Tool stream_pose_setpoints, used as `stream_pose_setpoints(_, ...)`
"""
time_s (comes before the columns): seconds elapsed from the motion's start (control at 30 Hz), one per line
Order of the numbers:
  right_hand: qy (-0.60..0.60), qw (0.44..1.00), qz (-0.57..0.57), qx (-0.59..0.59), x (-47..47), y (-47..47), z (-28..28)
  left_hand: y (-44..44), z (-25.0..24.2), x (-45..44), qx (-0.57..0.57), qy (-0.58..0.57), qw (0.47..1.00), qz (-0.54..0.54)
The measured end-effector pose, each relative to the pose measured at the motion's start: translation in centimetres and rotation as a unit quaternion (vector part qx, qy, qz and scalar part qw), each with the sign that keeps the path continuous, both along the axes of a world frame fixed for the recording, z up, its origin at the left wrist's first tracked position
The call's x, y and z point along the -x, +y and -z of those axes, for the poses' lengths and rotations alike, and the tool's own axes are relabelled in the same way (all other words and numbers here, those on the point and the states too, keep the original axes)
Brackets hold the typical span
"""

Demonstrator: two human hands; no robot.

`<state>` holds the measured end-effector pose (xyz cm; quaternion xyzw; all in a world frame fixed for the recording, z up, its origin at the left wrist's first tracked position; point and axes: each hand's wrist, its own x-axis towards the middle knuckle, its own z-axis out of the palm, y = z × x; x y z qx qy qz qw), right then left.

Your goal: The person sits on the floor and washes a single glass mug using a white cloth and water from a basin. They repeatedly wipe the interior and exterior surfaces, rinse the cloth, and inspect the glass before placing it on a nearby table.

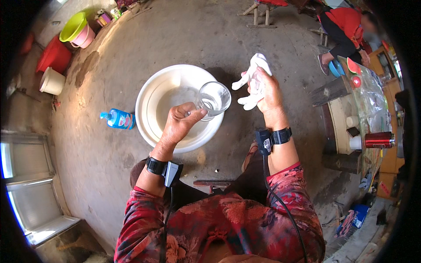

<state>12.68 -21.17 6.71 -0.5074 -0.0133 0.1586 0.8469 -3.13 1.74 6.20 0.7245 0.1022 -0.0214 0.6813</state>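
My left hand [183, 122] grips a clear glass mug [215, 98] by its handle, tilted over the right rim of a white plastic basin [147, 131]. The basin stands on the floor and seems to hold shallow, greyish water. My right hand [269, 88] is raised to the right of the basin, closed around a bunched white cloth [258, 70] whose ends stick out past the fingers. Mug and cloth are apart. Left of the basin lies a blue bottle [121, 119] with a pump or cap top and a printed label.
Several buckets and basins, among them a pink bucket [84, 36] and a cream bucket [52, 81], stand along the left wall. On the right, a table [365, 98] carries a red thermos [380, 140] and watermelon slices. A seated person [345, 29] is beyond it. Cables run from both wrist devices.
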Motion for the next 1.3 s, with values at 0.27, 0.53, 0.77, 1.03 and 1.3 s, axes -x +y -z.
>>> stream_pose_setpoints(0.27, -0.053, 0.998, -0.015, -0.01, 1.3, 1.0, 0.1, 0.0, 0.4, -0.5, 0.046, 0.007, 0.998, -0.034)
stream_pose_setpoints(0.53, -0.147, 0.979, -0.045, 0.133, 2.3, 2.1, 0.7, -0.5, 1.7, -0.9, -0.066, -0.025, 0.997, -0.039)
stream_pose_setpoints(0.77, -0.277, 0.86, -0.138, 0.406, 3.7, 2.9, 0.7, -1.5, 1.5, -0.6, -0.343, -0.141, 0.928, -0.029)
stream_pose_setpoints(1.03, -0.223, 0.857, -0.231, 0.403, 4.1, 3.4, 0.7, -1.9, 1.1, -0.6, -0.438, -0.226, 0.869, -0.034)
stream_pose_setpoints(1.3, 0.021, 0.947, -0.303, 0.101, 3.8, 3.2, 0.5, -1.4, 0.8, -0.5, -0.465, -0.274, 0.841, -0.041)
